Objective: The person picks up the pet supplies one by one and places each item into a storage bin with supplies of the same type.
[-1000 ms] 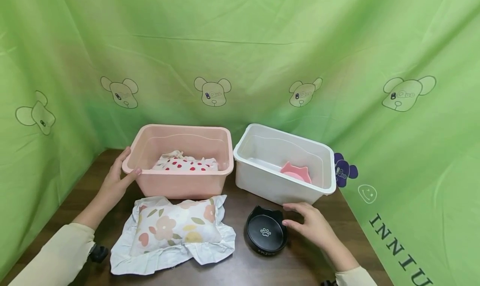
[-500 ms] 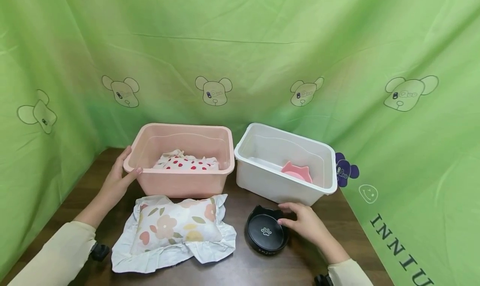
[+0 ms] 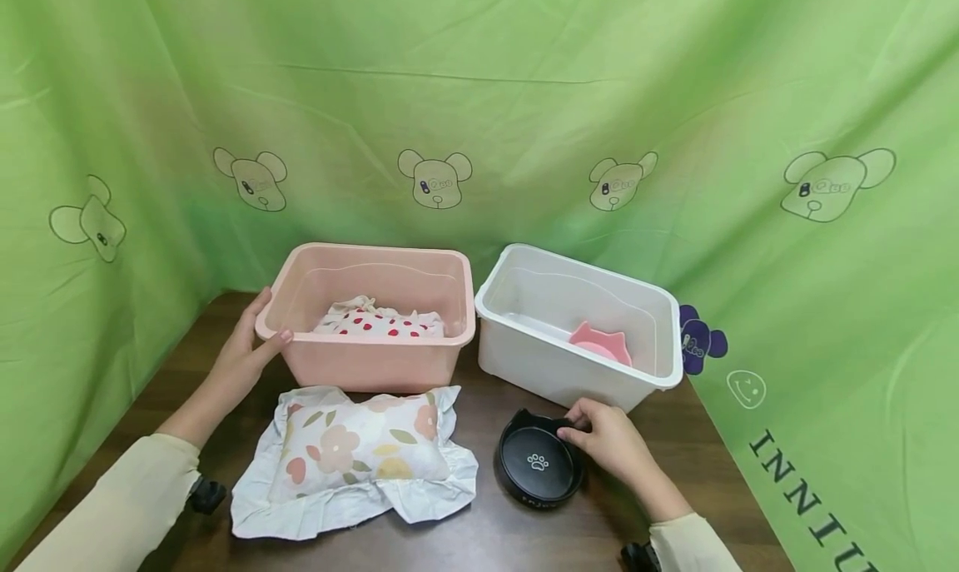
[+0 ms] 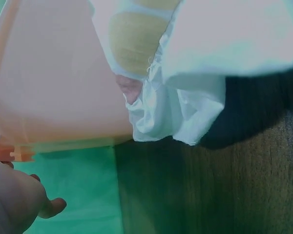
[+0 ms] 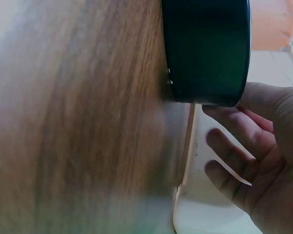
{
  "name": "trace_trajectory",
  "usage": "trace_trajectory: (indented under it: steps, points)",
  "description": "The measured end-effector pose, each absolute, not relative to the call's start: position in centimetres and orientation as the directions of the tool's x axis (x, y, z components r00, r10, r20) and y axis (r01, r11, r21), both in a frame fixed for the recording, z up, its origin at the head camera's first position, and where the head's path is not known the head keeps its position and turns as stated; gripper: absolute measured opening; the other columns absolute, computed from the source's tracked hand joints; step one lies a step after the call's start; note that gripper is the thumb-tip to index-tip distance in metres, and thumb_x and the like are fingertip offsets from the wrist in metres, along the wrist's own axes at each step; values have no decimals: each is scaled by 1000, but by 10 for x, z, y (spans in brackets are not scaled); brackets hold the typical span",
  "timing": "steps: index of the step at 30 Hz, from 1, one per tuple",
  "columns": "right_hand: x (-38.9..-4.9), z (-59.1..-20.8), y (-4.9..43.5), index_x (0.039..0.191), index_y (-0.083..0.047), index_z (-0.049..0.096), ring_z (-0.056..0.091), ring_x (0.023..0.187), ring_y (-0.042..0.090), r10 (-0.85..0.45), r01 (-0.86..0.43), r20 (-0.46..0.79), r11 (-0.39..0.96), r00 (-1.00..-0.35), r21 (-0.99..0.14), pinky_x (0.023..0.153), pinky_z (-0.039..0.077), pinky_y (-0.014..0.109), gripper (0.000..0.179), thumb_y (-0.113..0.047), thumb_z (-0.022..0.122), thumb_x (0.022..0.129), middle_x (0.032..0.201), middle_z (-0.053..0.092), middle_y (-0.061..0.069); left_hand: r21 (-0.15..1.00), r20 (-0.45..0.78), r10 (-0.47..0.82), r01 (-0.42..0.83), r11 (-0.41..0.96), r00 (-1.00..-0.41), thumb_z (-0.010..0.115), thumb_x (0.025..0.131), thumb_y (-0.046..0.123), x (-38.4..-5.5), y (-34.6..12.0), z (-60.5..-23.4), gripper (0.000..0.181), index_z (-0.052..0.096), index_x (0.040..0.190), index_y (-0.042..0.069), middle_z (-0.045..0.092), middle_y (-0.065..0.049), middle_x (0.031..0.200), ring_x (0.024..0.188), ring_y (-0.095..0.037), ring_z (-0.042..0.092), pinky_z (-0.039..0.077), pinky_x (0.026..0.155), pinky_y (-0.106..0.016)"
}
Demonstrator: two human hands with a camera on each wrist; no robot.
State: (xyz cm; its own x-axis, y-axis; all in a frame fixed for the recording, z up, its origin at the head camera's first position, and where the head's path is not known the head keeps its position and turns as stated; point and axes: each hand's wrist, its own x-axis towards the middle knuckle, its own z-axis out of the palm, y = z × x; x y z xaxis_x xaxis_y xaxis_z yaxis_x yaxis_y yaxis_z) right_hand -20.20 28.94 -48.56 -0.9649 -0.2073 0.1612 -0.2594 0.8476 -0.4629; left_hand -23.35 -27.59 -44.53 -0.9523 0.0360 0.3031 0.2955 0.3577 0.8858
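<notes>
My left hand (image 3: 240, 364) grips the front left corner of a pink plastic bin (image 3: 375, 365), thumb over the rim. A cloth with red dots (image 3: 378, 322) lies inside. At the right, my right hand (image 3: 610, 440) pinches the rim of a round black pet bowl (image 3: 538, 464) with cat ears and a white paw print. In the right wrist view the thumb and forefinger meet the edge of the bowl (image 5: 207, 53), while the other fingers (image 5: 229, 151) stay off it. The bowl sits on the table in the head view.
A white bin (image 3: 554, 364) holding a pink cat-eared dish (image 3: 602, 345) stands behind the bowl. In front of the pink bin lies a ruffled floral pillow (image 3: 360, 447). Green curtain (image 3: 449, 64) surrounds the dark wooden table (image 3: 479, 547).
My right hand has moved left onto the bowl's rim, its thumb and fingers closing there. The left hand keeps its place on the pink bin. The head view has shifted slightly.
</notes>
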Motion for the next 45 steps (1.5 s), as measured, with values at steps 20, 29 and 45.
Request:
trace_trajectory:
  steps: [20, 29, 45]
  points:
    - [-190, -461, 271, 73, -31, 73, 56, 79, 5, -210, -397, 426, 816, -880, -420, 72, 48, 28, 26, -15, 92, 72, 78, 63, -17, 900, 275, 39, 272, 340, -961, 59, 104, 24, -233, -271, -443, 82, 6, 166, 17, 8, -11, 172, 153, -38, 18, 25, 98, 1]
    - [-187, -441, 263, 75, -29, 74, 55, 84, 4, -358, -543, 499, 786, -789, -294, 76, 46, 29, 25, -16, 94, 69, 76, 65, -21, 909, 269, 43, 269, 319, -962, 59, 104, 25, -233, -269, -446, 82, 5, 166, 18, 7, -12, 172, 153, -39, 18, 26, 97, 2]
    - [-187, -415, 249, 78, -23, 74, 52, 79, 7, -512, -682, 573, 722, -640, -116, 75, 42, 31, 25, -15, 94, 67, 75, 67, -17, 943, 289, 65, 296, 151, -955, 53, 106, 13, -229, -269, -449, 79, 1, 166, 13, 5, -21, 170, 151, -42, 16, 33, 100, -3]
